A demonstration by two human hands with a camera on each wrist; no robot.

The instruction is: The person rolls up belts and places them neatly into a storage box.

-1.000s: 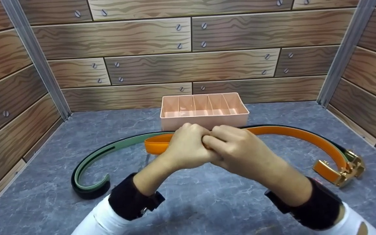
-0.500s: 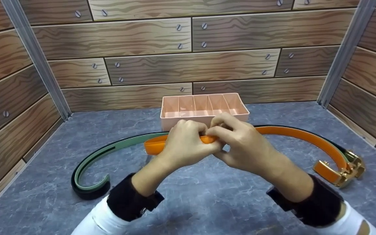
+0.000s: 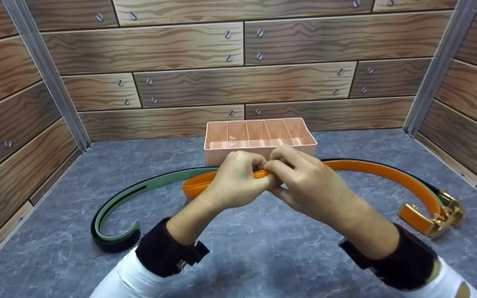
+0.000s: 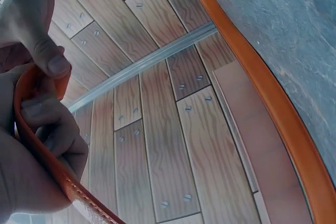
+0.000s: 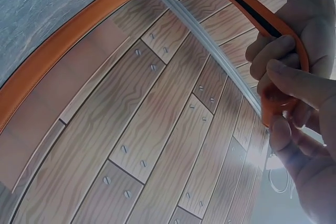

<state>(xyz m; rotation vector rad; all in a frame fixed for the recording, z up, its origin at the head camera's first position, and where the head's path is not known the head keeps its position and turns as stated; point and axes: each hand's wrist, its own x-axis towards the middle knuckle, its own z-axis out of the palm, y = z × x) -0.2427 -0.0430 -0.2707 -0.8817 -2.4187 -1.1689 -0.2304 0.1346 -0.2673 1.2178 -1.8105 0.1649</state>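
Since half a second before, our hands had dropped a little and drawn tighter together over the orange belt (image 3: 371,169), and a full second before they had been lower still, knuckle to knuckle. The fingers (image 3: 250,160) of our left hand (image 3: 234,182) were curled round the belt near its free end, and the wrist view showed the strap bent into a loop against the palm with a thumb tip pressed on it. The fingers (image 3: 278,164) of our right hand (image 3: 309,186) pinched the same belt just beside the left, thumb and forefinger closed on the fold. Both hands touched each other above the table (image 3: 242,256), just in front of the tray (image 3: 259,140). From our grip the orange belt's short end stuck out to the left, while the long part arched right and came down to a gold buckle (image 3: 433,219) on the table. A green belt (image 3: 139,192) with a dark underside lay behind it, curling left and hooking back toward us; its own buckle (image 3: 454,207) sat beside the orange one. The pink tray, split into narrow compartments, stood near the wood-patterned wall (image 3: 238,82). Black cuffs (image 3: 164,252) wrapped both wrists over white sleeves.
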